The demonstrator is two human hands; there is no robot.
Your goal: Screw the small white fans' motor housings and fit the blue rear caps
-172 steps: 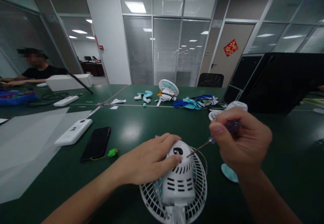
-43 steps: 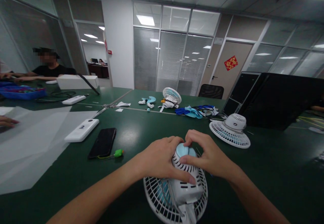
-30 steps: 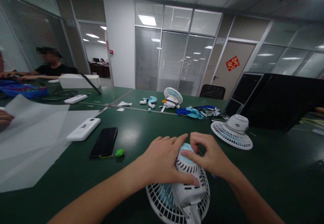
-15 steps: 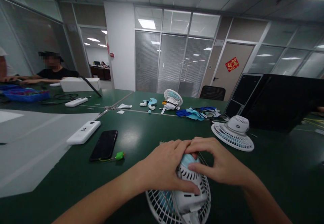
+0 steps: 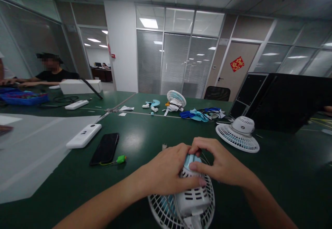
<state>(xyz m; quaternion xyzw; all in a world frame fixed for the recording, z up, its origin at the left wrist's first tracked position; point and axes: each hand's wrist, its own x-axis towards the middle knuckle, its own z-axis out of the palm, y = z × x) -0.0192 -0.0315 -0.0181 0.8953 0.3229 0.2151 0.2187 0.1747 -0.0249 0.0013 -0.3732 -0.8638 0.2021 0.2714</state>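
A white fan (image 5: 193, 200) with a slotted motor housing and light blue parts lies grille down near the table's front edge. My left hand (image 5: 168, 173) is wrapped over the housing from the left, its thumb across the slots. From the right, my right hand (image 5: 216, 161) pinches the light blue end (image 5: 191, 160) of the housing between thumb and fingers. The fingertips of both hands meet at the far side of that end, where they are partly hidden.
Another white fan (image 5: 238, 134) lies to the right before a black computer case (image 5: 280, 101). Farther back are a third fan (image 5: 176, 99) and blue gloves (image 5: 198, 115). Left are a phone (image 5: 105, 149), a green piece (image 5: 121, 159) and a white box (image 5: 84, 134). A person (image 5: 53, 72) sits far left.
My right hand has shifted slightly up and left, and more of the light blue end shows. The view has moved a little.
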